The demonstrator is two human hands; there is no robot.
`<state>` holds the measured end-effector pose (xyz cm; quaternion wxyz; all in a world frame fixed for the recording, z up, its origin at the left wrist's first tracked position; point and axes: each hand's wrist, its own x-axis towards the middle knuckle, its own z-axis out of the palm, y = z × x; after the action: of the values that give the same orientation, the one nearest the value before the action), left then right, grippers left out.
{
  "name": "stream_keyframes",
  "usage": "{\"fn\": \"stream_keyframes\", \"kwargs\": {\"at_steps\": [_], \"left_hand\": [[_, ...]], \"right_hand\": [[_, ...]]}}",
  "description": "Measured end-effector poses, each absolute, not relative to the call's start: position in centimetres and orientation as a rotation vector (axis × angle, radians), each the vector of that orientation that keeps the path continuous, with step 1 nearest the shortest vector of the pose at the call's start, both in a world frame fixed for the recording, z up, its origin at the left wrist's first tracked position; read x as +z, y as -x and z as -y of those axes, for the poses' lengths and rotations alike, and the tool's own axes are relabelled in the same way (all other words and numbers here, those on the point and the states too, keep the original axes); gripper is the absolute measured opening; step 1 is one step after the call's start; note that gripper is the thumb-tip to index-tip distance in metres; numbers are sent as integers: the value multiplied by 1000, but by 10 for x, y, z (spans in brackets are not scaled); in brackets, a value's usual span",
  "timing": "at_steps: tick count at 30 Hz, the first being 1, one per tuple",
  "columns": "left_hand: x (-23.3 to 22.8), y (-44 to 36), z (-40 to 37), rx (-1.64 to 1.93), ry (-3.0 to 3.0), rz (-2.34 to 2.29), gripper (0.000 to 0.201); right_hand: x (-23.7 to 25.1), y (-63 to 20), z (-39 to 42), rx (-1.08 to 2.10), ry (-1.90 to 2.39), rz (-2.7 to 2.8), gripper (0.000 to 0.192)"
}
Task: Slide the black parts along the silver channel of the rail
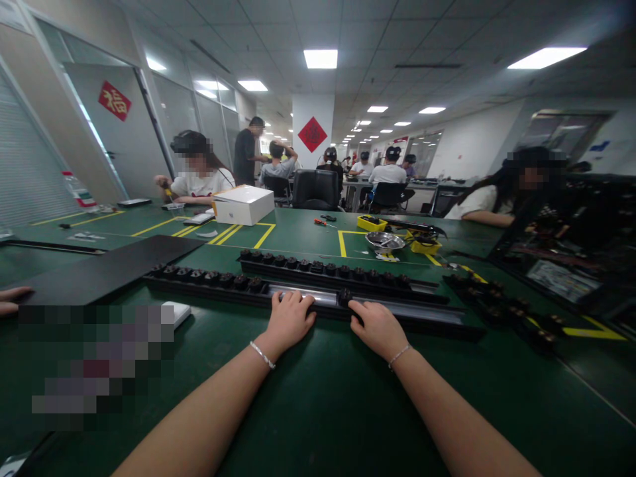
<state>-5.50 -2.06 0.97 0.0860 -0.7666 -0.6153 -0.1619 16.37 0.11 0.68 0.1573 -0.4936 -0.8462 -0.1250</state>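
A long black rail (427, 311) with a shiny metal channel lies across the table in front of me. A row of small black round-topped pieces (226, 281) sits along its left part. One separate black piece (344, 297) stands in the channel further right. My left hand (292, 319) rests on the rail's near edge, fingers spread over the channel, holding nothing I can see. My right hand (380, 326) has its index fingertip at the side of the separate piece, thumb apart below it. Behind lies a second black rail (322, 268) with similar pieces.
More black pieces (511, 308) lie at the right. Further back are a metal bowl (385, 242), yellow bins (371, 223), a screwdriver (324, 223) and a white box (243, 204). A black panel (124, 265) lies left, with another person's hand (12, 299) beside it. Co-workers sit around.
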Motion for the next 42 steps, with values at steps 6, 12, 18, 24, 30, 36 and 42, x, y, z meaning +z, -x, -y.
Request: {"fn": "stream_keyframes", "kwargs": {"at_steps": [6,12,18,24,30,36,42], "left_hand": [[8,56,20,-479,2286,1818,25],[7,57,19,-483,2293,1803,25],[5,57,18,-495,2283,1779,25],[4,56,17,-492,2264,1787,25],[3,55,16,-512,2263,1792,25],[1,56,16,-526,2265,1788,25],[-1,57,15,-555,2267,1764,25]], "right_hand": [[6,-164,-1,-360,1386,2399,30],[6,-168,-2,-334,1400,2356,27],[6,-171,2,-264,1388,2264,24],[6,-159,-2,-179,1512,1923,36],[14,-136,-11,-90,1857,1739,55],[15,-129,-13,-67,1907,1736,46],[11,-132,-11,-147,1852,1767,41]]}}
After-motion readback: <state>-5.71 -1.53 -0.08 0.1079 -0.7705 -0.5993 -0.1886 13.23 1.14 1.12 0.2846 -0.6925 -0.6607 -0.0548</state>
